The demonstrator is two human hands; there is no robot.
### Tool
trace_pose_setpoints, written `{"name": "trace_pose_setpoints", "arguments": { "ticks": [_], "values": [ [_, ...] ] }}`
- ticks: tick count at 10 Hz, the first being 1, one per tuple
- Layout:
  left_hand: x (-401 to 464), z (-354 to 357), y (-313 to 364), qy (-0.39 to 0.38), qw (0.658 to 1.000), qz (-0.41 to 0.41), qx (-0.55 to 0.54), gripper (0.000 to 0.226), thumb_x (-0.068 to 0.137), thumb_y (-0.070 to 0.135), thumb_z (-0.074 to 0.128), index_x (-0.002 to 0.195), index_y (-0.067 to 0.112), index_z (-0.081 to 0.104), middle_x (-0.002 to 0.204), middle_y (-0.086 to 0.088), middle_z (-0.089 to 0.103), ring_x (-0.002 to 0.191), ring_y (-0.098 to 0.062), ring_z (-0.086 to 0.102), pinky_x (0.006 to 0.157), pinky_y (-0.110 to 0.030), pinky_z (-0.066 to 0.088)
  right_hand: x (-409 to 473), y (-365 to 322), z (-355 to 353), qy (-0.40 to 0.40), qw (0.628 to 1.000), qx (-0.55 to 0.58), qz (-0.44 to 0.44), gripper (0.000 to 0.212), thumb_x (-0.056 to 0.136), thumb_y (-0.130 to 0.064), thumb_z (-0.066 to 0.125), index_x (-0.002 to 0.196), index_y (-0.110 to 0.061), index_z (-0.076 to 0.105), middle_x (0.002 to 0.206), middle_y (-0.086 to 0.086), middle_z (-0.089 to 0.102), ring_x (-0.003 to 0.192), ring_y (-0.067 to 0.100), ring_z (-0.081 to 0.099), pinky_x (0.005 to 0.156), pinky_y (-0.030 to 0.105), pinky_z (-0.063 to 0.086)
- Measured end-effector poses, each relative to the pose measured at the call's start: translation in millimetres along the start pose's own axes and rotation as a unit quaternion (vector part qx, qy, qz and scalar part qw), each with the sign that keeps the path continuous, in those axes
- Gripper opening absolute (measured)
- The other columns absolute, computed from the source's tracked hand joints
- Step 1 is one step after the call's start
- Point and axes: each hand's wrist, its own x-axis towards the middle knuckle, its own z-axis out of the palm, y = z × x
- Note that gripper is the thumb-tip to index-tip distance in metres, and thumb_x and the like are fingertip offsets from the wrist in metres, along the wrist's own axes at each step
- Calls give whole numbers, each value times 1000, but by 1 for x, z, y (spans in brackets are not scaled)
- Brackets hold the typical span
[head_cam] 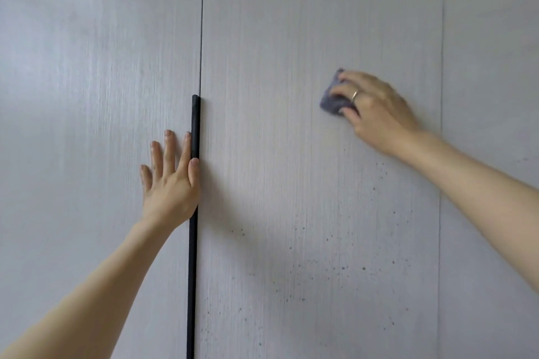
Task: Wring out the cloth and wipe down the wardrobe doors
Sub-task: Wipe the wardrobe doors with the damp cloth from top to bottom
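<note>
Hands divide the work: the right hand (376, 108) presses a folded grey-blue cloth (335, 96) under curled fingers against the middle wardrobe door (291, 38), while the left hand (170, 181) rests flat and open beside the black handle (193, 242). Dark specks (335, 265) lie below the cloth, nearer the right hand, so the wiping likely heads downward

Left hand (170, 183) lies flat on the pale grey wood-grain left wardrobe door (87, 96), thumb touching the long black vertical bar handle (193, 227) at that door's right edge. Right of the handle is the pale grey wood-grain middle door (291, 38), with dark specks (335, 265) across its lower part. Right hand (376, 109) presses a small folded blue-grey cloth (331, 99) on the middle door's upper right, near the seam to a third pale grey panel (490, 67) further right.
</note>
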Motion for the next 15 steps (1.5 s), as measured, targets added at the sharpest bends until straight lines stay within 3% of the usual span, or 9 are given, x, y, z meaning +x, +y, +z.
{"name": "trace_pose_setpoints", "arguments": {
  "ticks": [1, 2, 4, 6, 7, 9, 11, 12, 15],
  "values": [
    [-1, 2, 0, 6, 1000, -3, -4, 50, 99, 41, 6, 143, 41, -18, 154, 8, -26, 141, -17, -25, 116, -44, -10, 1, -4, 1, 47, 988, -5, 149, 39, 85, -8, 62, 125, -10, 58, 136, 12, 49, 124, 32, 45, 103, 37, 34],
    [-1, 3, 0, 14, 1000, -5, -6, 51, 99, 39, 7, 145, 39, -15, 155, 7, -25, 142, -17, -24, 116, -45, -10, -54, -31, 20, 89, 993, -2, 77, 34, 82, -17, 64, 115, -9, 66, 115, 17, 58, 100, 35, 53, 81, 43, 48],
    [-2, 5, 1, 11, 1000, -10, -7, 50, 99, 39, 6, 145, 39, -15, 154, 7, -25, 142, -17, -24, 116, -45, -11, -119, -28, 18, -65, 973, 0, -220, 32, 89, -33, 55, 117, -18, 56, 108, 12, 54, 90, 26, 54, 70, 35, 51],
    [-3, 5, 1, 13, 1000, -7, -11, 51, 99, 40, 6, 145, 40, -15, 154, 7, -26, 141, -17, -25, 115, -45, -12, -42, 20, -10, 87, 979, -5, 185, 37, 84, -25, 67, 119, -12, 65, 104, 20, 52, 98, 36, 51, 73, 40, 49],
    [-4, 6, 1, 19, 1000, -7, -12, 51, 99, 40, 6, 145, 39, -14, 155, 7, -25, 142, -17, -24, 115, -45, -12, -46, 7, -3, 102, 967, 24, 231, 45, 80, -16, 72, 123, -9, 61, 107, 23, 49, 100, 36, 49, 74, 38, 46],
    [-3, 8, 3, 27, 999, -13, -19, 50, 100, 39, 8, 147, 37, -10, 156, 5, -22, 143, -19, -22, 115, -46, -12, -136, -23, 5, -51, 989, -21, -141, 39, 86, -20, 53, 124, -10, 54, 108, 14, 47, 88, 27, 48, 68, 34, 51],
    [-3, 10, 3, 36, 999, -16, -24, 50, 100, 37, 9, 148, 37, -9, 156, 6, -20, 143, -19, -22, 115, -47, -11, -46, 28, -24, 22, 998, -61, -17, 39, 85, -7, 58, 123, -4, 54, 105, 29, 52, 92, 44, 53, 67, 44, 53],
    [-3, 12, 2, 42, 999, -15, -24, 50, 100, 38, 8, 147, 38, -9, 156, 6, -20, 143, -18, -22, 115, -47, -11, 1, 54, -38, 65, 981, -66, 168, 42, 90, -9, 55, 132, -10, 51, 124, 25, 40, 115, 38, 40, 95, 38, 39],
    [-2, 14, 3, 51, 998, -21, -27, 50, 100, 38, 7, 148, 37, -8, 156, 6, -20, 143, -19, -22, 115, -47, -11, -66, 42, -9, 134, 976, -30, 171, 40, 81, -16, 55, 119, -7, 64, 104, 27, 50, 96, 37, 47, 81, 32, 40]
  ]
}}
